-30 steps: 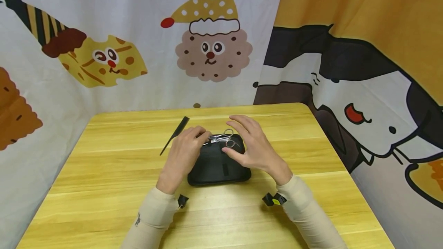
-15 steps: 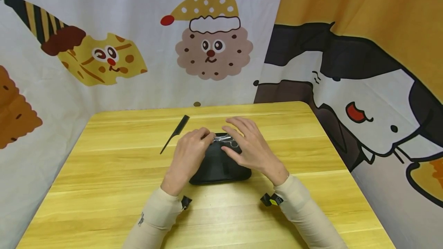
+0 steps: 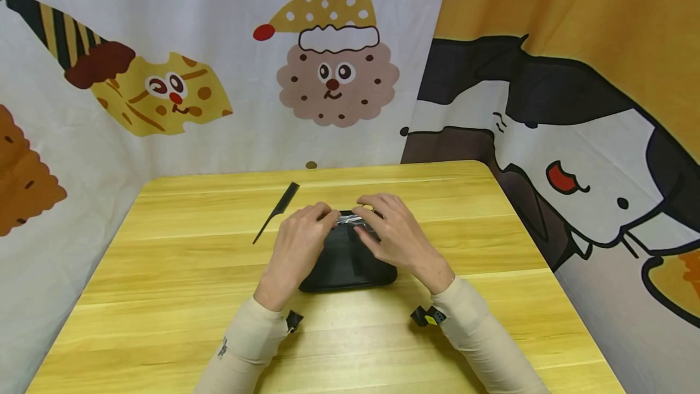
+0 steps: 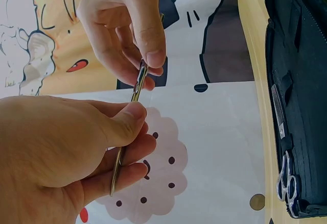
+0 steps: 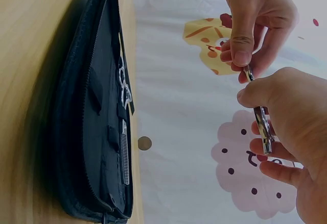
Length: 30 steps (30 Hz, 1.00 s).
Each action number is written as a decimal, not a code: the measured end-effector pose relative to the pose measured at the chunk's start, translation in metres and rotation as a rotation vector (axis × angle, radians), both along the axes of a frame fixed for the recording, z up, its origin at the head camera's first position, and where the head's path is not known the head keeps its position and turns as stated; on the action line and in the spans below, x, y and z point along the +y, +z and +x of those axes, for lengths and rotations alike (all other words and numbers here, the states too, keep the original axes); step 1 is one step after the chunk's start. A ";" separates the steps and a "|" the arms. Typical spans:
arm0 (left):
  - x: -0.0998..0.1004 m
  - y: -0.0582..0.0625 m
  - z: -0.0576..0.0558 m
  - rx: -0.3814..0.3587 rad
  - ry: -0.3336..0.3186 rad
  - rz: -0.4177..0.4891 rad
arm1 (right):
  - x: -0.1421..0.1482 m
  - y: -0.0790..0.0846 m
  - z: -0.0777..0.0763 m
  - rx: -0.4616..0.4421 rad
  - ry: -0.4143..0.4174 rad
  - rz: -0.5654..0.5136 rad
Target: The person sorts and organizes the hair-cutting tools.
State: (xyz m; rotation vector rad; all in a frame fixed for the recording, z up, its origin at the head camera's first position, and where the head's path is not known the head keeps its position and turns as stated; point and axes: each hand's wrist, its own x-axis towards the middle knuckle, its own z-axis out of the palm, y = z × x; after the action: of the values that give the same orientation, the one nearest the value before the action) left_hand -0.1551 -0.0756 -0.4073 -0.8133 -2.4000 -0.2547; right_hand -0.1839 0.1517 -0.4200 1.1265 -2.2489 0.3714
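Observation:
Above a black zip case (image 3: 350, 269), my two hands hold a pair of shiny metal scissors (image 3: 349, 219). My left hand (image 3: 301, 236) pinches one end between thumb and fingers; in the left wrist view the scissors (image 4: 117, 168) show edge-on, sticking out below those fingers. The right hand (image 3: 401, 236) has thumb and fingers at the other end, covering most of the finger rings. In the right wrist view the scissors (image 5: 262, 127) lie against the right fingers. Inside the case, a second pair of scissors with a toothed blade (image 5: 125, 152) sits in loops.
A black tail comb (image 3: 281, 204) lies on the wooden table (image 3: 164, 284), left of the case. Zipper edging (image 5: 92, 45) runs round the open case. A curtain (image 3: 208, 157) with cartoon prints hangs behind the table.
My left hand has shifted slightly right with the scissors. My right fingers have closed in from beside the finger rings onto them, and the scissors have turned more edge-on.

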 end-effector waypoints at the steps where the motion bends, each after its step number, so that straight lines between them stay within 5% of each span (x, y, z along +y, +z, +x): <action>1: 0.000 0.000 0.000 0.000 -0.001 0.000 | 0.000 0.000 0.000 0.000 0.001 0.000; 30: 0.000 0.000 -0.003 -0.024 -0.043 0.051 | 0.004 0.000 -0.001 -0.018 0.053 -0.046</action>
State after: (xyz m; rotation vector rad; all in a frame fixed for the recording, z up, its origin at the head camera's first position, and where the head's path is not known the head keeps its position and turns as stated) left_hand -0.1577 -0.0760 -0.4077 -0.8437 -2.3907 -0.3429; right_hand -0.1853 0.1558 -0.4201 1.1651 -2.2184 0.4545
